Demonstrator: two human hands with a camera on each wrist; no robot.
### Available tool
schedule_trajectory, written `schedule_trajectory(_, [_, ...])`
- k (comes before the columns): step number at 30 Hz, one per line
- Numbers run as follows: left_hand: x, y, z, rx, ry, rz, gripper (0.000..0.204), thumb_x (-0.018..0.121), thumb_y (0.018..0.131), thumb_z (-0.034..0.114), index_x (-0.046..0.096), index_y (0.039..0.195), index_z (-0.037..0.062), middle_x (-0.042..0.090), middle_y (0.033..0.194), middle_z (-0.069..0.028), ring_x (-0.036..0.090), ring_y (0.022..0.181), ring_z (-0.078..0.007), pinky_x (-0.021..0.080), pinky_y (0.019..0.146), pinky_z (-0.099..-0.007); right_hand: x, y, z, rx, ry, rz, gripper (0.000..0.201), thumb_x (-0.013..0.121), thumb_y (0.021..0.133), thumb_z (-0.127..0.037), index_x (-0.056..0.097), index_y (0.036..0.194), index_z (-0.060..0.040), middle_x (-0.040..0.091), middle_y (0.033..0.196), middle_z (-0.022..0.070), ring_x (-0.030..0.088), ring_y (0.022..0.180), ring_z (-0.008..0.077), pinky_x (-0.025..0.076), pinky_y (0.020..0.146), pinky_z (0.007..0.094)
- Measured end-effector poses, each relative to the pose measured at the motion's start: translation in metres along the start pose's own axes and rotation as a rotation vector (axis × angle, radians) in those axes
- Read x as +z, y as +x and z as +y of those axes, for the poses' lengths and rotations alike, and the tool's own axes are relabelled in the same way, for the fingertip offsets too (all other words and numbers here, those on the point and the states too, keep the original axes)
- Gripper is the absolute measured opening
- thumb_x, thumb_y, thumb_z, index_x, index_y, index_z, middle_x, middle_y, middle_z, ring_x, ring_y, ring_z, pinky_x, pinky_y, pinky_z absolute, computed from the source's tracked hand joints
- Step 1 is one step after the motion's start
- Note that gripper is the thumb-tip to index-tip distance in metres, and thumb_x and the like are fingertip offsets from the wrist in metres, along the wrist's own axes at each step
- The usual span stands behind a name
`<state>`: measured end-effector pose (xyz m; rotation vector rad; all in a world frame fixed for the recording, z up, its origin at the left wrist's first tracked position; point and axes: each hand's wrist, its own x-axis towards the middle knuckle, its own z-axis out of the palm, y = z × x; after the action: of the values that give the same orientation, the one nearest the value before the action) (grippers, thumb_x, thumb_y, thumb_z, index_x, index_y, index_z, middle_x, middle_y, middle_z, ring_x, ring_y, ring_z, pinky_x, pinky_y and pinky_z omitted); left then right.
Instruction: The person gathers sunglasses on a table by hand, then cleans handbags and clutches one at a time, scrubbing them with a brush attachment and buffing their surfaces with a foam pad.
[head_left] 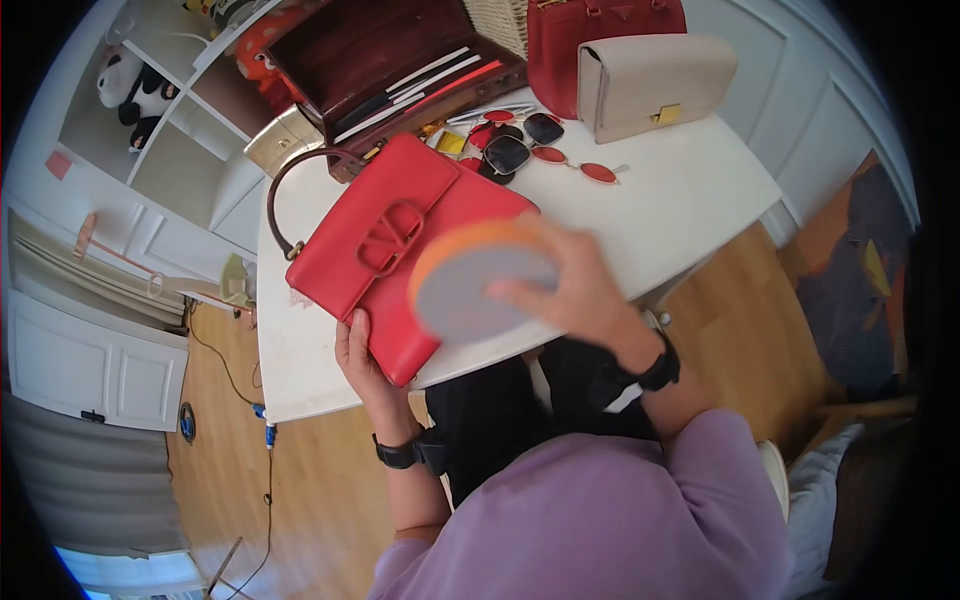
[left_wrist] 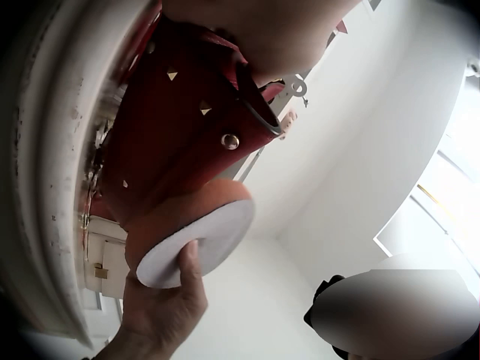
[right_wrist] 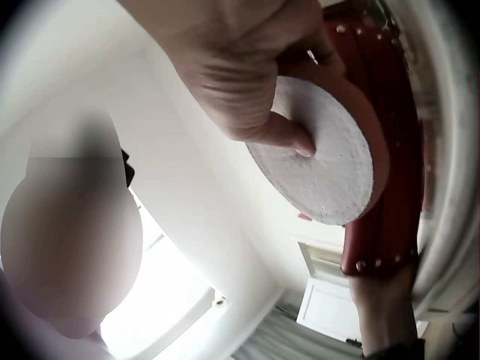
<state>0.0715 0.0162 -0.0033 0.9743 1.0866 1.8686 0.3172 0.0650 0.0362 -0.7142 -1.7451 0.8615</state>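
A red handbag (head_left: 350,235) with a dark curved handle stands tilted on the white table, its V-shaped clasp facing up. The left hand (head_left: 365,360) holds its lower corner, thumb on the front. In the right hand (head_left: 580,290) is a round disc (head_left: 475,290), orange with a grey face, blurred in the head view and overlapping the bag's right part. The thumb of the right hand (right_wrist: 247,82) presses the middle of the pale face of the disc (right_wrist: 330,165). Studs show on the bag's underside (left_wrist: 172,112) in the left wrist view.
Sunglasses (head_left: 507,153) and red-lensed glasses (head_left: 598,173) lie behind the bag. Beyond are an open brown case (head_left: 400,60), a beige bag (head_left: 650,85), a dark red bag (head_left: 560,60) and a small gold bag (head_left: 285,140). The white table (head_left: 690,200) ends near the person's lap.
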Motion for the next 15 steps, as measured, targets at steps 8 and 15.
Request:
schedule_trajectory(8, [-0.022, 0.002, -0.006, -0.166, -0.516, -0.037, 0.041, 0.052, 0.099, 0.028, 0.055, 0.129, 0.0013, 0.062, 0.128, -0.0155, 0.063, 0.112, -0.0287, 0.055, 0.095, -0.0461, -0.048, 0.017, 0.020, 0.008, 0.297, 0.575, 0.042, 0.077, 0.082, -0.009, 0.063, 0.120, 0.0024, 0.069, 0.110, 0.0092, 0.064, 0.098, 0.0120, 0.051, 0.087, 0.0281])
schedule_trajectory(15, [-0.024, 0.005, -0.003, -0.258, -0.570, -0.080, 0.045, 0.051, 0.098, 0.029, 0.053, 0.133, 0.0011, 0.060, 0.131, -0.0167, 0.061, 0.117, -0.0304, 0.051, 0.100, -0.0466, -0.016, 0.051, 0.005, -0.228, 0.070, 0.250, 0.043, 0.068, 0.084, 0.000, 0.063, 0.126, -0.0030, 0.069, 0.117, 0.0090, 0.064, 0.106, 0.0190, 0.048, 0.095, 0.0320])
